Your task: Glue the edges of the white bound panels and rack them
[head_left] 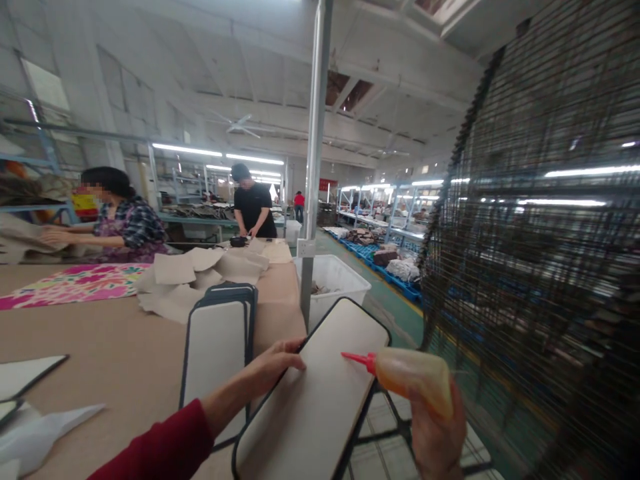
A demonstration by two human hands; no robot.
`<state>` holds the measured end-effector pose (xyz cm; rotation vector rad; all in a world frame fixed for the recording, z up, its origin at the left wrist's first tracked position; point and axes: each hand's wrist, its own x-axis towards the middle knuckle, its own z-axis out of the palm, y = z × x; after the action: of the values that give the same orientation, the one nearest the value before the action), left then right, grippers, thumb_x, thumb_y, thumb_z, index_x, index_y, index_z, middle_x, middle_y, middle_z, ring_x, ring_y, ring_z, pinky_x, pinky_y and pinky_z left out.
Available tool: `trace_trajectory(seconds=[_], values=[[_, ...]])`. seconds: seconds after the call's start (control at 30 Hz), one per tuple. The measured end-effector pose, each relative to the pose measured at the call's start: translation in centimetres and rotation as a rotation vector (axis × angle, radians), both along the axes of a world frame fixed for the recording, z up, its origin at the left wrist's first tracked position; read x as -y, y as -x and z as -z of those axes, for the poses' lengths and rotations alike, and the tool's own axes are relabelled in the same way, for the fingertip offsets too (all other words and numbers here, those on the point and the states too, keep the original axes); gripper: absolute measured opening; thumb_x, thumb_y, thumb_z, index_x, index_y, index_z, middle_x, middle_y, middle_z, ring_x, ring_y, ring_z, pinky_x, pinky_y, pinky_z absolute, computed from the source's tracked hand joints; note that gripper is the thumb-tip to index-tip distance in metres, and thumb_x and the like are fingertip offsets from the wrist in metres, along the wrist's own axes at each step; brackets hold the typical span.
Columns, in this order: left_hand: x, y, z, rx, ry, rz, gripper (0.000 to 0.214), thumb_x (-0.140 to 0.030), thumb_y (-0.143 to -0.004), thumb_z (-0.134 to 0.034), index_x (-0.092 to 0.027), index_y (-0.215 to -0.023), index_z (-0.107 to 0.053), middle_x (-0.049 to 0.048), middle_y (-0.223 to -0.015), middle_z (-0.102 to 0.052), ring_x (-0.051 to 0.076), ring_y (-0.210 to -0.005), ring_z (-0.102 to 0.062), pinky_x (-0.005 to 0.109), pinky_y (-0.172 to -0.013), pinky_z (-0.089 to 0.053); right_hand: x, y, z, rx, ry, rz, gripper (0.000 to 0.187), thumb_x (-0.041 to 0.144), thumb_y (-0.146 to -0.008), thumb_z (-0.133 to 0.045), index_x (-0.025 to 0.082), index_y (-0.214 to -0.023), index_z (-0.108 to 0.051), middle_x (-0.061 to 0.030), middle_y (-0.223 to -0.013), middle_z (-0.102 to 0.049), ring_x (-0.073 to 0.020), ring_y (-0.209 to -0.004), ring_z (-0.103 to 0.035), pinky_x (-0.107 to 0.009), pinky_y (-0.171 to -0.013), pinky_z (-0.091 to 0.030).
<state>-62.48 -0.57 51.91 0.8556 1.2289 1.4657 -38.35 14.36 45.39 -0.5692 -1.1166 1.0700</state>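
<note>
My left hand (275, 367) grips the left edge of a long white panel (315, 393) with rounded corners and a dark rim, its thumb lying on the white face. The panel is tilted, its upper end pointing away to the right. In my right hand (440, 427) is a squeeze bottle (415, 373) of amber liquid with a red nozzle. The nozzle tip points left, over the panel's upper face; whether it touches cannot be seen. A stack of similar dark-rimmed panels (215, 353) lies on the table just left of the held one.
A brown-covered table (125, 347) carries grey fabric pieces (200, 273), pink floral cloth (75, 283) and white sheets (55, 427). Beyond stand a metal post (315, 133) and a white bin (340, 277). Dark wire mesh (540, 220) rises at right. Two co-workers (130, 220) (253, 207) handle material across the table.
</note>
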Motion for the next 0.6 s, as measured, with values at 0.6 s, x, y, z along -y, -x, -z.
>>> trace_trajectory(seconds=[0.6], values=[[4.0, 1.9, 2.2, -0.020, 0.288, -0.056, 0.075, -0.025, -0.047, -0.085, -0.017, -0.119, -0.069, 0.0052, -0.091, -0.081, 0.027, -0.080, -0.075, 0.030, -0.068, -0.060, 18.8, 1.9, 2.2, -0.079, 0.218, -0.013, 0.081, 0.044, -0.043, -0.097, 0.023, -0.115, -0.066, -0.0055, -0.106, -0.073, -0.0294, -0.091, -0.070, -0.038, -0.078, -0.062]])
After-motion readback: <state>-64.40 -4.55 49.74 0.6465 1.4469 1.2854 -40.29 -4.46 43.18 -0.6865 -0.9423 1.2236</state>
